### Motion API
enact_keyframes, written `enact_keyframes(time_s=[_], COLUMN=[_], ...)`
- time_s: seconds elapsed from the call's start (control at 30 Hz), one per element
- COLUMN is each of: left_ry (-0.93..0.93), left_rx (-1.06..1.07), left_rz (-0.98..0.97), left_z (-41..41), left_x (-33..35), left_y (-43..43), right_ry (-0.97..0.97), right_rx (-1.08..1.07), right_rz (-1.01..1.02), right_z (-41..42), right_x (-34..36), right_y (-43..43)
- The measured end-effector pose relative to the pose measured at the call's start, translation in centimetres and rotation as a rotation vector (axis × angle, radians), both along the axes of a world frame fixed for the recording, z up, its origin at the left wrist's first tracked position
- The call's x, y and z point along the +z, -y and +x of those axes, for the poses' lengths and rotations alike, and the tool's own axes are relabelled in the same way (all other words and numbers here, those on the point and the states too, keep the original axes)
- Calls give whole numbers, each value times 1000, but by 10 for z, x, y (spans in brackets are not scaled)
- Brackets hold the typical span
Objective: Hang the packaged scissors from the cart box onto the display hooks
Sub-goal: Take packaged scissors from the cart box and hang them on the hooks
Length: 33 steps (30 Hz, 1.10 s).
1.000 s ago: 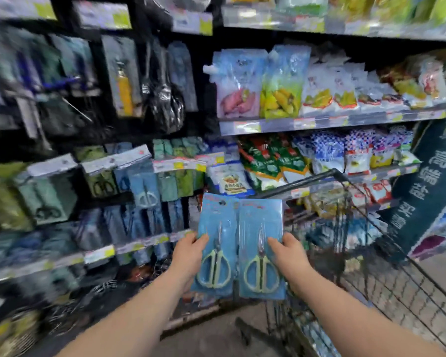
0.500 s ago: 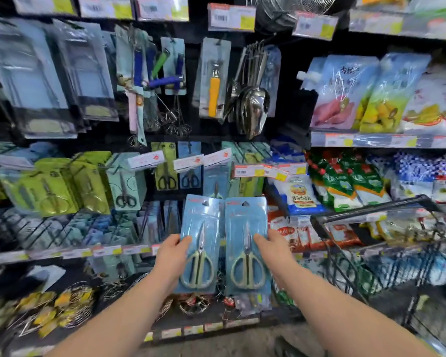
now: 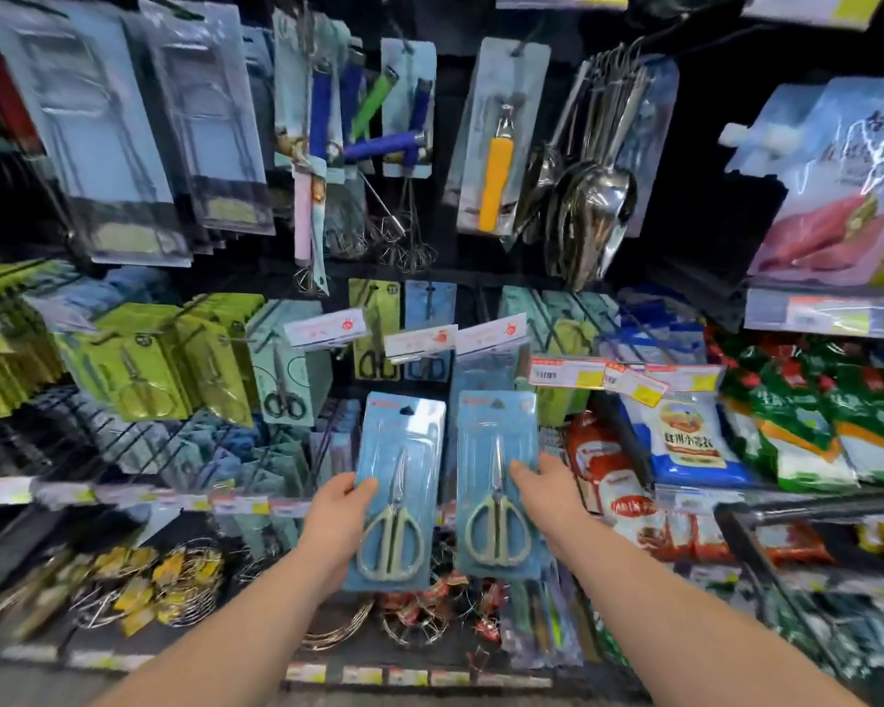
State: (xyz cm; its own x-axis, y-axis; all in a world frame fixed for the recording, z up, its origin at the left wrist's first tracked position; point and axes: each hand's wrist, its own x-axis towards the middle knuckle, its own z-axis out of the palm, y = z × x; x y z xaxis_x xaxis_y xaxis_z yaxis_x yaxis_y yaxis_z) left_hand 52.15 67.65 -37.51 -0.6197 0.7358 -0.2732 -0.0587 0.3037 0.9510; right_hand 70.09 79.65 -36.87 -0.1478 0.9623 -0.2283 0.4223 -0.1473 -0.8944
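**Two packs in hand, neither on a hook yet**

Mid-carry, by my read; the person faces the utensil wall with one blue blister card per hand, both upright, side by side with a narrow gap, held low in front of the scissors section.

- left hand (image 3: 338, 523) grips the left pack (image 3: 399, 482) at its left edge; thumb (image 3: 366, 486) pressed on the front, other fingers behind the card and hidden
- right hand (image 3: 547, 494) grips the right pack (image 3: 498, 477) at its right edge; thumb (image 3: 524, 472) on the front, the rest behind, can't see how they lie
- each card has a pale-handled pair of scissors, blades up; the hang hole at the top of each card is free, nothing through it

Target looks like the hooks (image 3: 491, 334) with white tags just above the cards; blue packs (image 3: 481, 369) that look alike hang behind one tag, so that is likely the matching peg; blur makes it hard to confirm.

Done: two packs are out and up at the display. Left: line each hole up with a hook tip, slide on, let go; then whatever remains in the box. Only the cart rim (image 3: 766, 512) shows at the right; the box is not in view, so I can't tell how much stock is left.

Risk: both hands are full, so none is free to steady a hook.
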Motion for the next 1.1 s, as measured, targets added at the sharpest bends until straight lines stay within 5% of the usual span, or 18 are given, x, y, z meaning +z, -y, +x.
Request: enact_keyframes(time_s=[0.77, 1.1], left_ry=[180, 219], left_rx=[-6, -42], left_rz=[-38, 14], left_z=[-14, -16], left_x=[-35, -52], left_y=[-77, -101], right_ry=[-4, -40], right_rx=[24, -57], right_rz=[93, -28], right_z=[-46, -69], right_x=[-34, -52], right_y=[-102, -153])
